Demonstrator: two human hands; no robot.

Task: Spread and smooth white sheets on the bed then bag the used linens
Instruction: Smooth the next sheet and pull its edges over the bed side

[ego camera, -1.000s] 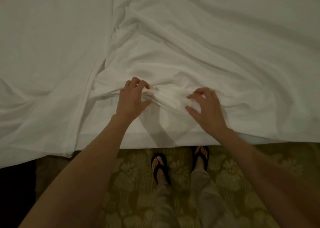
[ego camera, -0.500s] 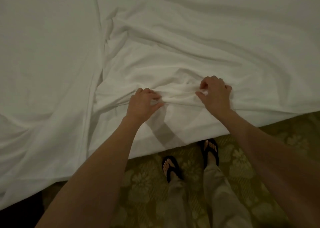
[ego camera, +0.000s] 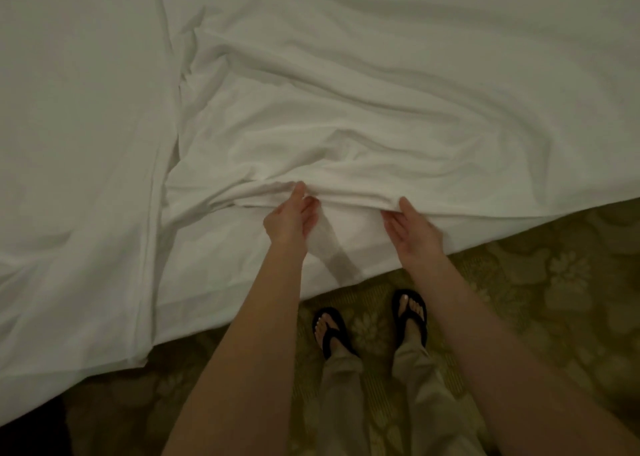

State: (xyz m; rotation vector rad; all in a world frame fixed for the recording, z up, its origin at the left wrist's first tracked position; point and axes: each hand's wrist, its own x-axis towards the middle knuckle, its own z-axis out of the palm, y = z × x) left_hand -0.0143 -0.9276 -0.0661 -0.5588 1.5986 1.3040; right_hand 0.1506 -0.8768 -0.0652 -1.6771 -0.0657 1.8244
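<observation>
Sheet, white, soft, creased into folds

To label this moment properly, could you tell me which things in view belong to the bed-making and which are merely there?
Job:
- white sheet
- left hand
- right hand
- bed

Merely there:
- floral carpet
- black sandals

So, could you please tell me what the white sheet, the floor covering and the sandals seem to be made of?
White sheet: thin woven fabric, probably cotton or a blend, matte; it bunches into soft folds. Floor covering: looks like carpet, olive with a pale flower pattern and a dull surface. Sandals: black, thong-strapped, possibly rubber or foam; too dim to tell.
</observation>
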